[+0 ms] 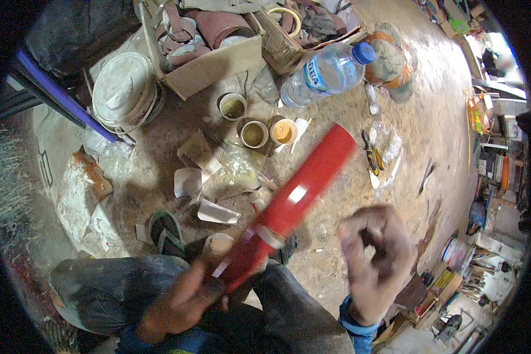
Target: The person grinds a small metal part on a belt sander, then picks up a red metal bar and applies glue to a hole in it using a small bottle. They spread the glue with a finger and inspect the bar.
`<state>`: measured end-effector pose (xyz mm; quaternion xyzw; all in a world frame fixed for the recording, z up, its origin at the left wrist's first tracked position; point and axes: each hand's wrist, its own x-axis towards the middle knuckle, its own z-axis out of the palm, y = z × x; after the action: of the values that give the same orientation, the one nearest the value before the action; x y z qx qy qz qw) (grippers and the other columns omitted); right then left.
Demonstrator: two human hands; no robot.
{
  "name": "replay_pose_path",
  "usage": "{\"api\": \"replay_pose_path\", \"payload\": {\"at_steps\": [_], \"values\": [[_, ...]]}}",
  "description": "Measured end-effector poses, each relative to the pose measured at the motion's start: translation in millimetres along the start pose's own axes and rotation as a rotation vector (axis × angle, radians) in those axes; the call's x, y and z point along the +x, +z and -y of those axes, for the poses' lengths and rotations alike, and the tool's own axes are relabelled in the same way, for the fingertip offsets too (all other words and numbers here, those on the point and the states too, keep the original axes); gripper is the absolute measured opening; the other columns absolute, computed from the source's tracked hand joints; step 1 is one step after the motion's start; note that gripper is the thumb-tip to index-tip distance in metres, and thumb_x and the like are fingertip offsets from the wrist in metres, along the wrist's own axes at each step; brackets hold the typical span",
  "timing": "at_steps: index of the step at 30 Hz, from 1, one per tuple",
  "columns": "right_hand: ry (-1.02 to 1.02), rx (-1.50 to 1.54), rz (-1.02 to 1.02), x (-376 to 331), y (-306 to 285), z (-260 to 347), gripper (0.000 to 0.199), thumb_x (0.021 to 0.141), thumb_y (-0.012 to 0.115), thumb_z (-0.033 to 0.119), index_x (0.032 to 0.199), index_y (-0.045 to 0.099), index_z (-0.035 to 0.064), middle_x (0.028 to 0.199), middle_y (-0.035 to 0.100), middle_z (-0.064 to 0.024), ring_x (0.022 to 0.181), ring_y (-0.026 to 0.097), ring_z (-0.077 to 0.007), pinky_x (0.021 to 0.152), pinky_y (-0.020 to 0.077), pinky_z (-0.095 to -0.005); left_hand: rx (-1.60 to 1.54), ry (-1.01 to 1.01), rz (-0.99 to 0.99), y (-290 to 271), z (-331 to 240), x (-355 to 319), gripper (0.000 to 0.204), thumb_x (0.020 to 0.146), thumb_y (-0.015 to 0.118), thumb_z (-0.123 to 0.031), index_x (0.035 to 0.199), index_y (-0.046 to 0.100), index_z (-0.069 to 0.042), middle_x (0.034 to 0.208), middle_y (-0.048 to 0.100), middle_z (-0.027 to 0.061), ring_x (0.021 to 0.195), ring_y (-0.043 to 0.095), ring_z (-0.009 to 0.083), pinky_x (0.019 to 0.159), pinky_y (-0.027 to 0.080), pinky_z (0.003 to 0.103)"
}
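Note:
My left hand (180,301) is wrapped round the lower end of a glossy red tube (320,174). The tube tilts up to the right across my lap and carries a pale band (271,236) round its lower half. Apart from it, to the right, my raised right hand (379,253) is blurred, its fingers and thumb curled into a ring. Whether anything small sits between those fingertips cannot be seen. Beyond the tube stand several paper cups (254,134), one holding an orange-brown substance.
A clear water bottle with a blue cap (330,75) stands behind the cups. Cardboard boxes (218,71) of leather-like pieces and a lidded white bucket (124,88) lie further back. Pliers (373,154) rest on the floor at right; cut scraps (218,212) lie near my sandalled foot (167,232).

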<state>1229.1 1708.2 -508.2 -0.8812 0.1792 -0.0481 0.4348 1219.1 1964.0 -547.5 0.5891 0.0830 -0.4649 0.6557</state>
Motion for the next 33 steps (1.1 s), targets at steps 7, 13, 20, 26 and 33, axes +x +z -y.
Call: {"api": "replay_pose_path", "payload": {"at_steps": [7, 13, 20, 26, 33], "values": [[0.047, -0.277, 0.08, 109.8, 80.6, -148.8, 0.014, 0.079, 0.068, 0.011, 0.088, 0.07, 0.0007, 0.081, 0.068, -0.0226, 0.071, 0.067, -0.0348, 0.067, 0.0511, -0.0388, -0.065, 0.014, -0.314, -31.1, -1.2, -5.5, 0.058, 0.095, 0.054, -0.043, 0.132, 0.04, -0.001, 0.111, 0.063, 0.0137, 0.064, 0.06, 0.0173, 0.061, 0.051, 0.031], [-0.053, -0.161, 0.084, 119.3, 99.2, -118.7, 0.012, 0.08, 0.069, 0.01, 0.087, 0.069, 0.0004, 0.083, 0.068, -0.0189, 0.072, 0.066, -0.0271, 0.066, 0.0495, -0.0359, -0.054, -0.011, -0.296, -33.0, 2.8, -6.8, 0.055, 0.098, 0.05, -0.043, 0.131, 0.04, -0.001, 0.091, 0.059, 0.0078, 0.071, 0.058, 0.0149, 0.066, 0.048, 0.031], [-0.071, 0.03, 0.092, 17.1, 30.5, 19.0, 0.008, 0.081, 0.071, 0.007, 0.08, 0.067, -0.0001, 0.076, 0.064, -0.0081, 0.066, 0.056, -0.0114, 0.059, 0.0432, -0.0247, 0.051, -0.036, -0.025, -16.3, -2.3, 1.3, 0.04, 0.103, 0.043, -0.029, 0.13, 0.038, 0.0, 0.091, 0.058, 0.0063, 0.074, 0.055, 0.0128, 0.071, 0.047, 0.029], [-0.149, -0.129, 0.084, 0.1, 23.4, 58.8, 0.014, 0.075, 0.078, 0.01, 0.08, 0.069, 0.0001, 0.076, 0.066, -0.0124, 0.062, 0.059, -0.0151, 0.055, 0.0441, -0.0244, -0.043, 0.02, 0.127, -8.7, -1.1, 2.6, 0.04, 0.103, 0.043, -0.03, 0.127, 0.04, 0.001, 0.091, 0.057, 0.0055, 0.076, 0.055, 0.0129, 0.071, 0.048, 0.03], [-0.247, -0.101, 0.1, -2.8, 15.1, 63.6, 0.015, 0.074, 0.072, 0.0, 0.089, 0.071, -0.0026, 0.082, 0.068, -0.0156, 0.074, 0.065, -0.0219, 0.062, 0.0461, -0.0264, 0.108, -0.024, 0.112, -4.9, 0.4, 0.8, 0.038, 0.103, 0.041, -0.031, 0.12, 0.043, 0.002, 0.085, 0.056, 0.007, 0.074, 0.055, 0.0157, 0.07, 0.047, 0.031]]}}
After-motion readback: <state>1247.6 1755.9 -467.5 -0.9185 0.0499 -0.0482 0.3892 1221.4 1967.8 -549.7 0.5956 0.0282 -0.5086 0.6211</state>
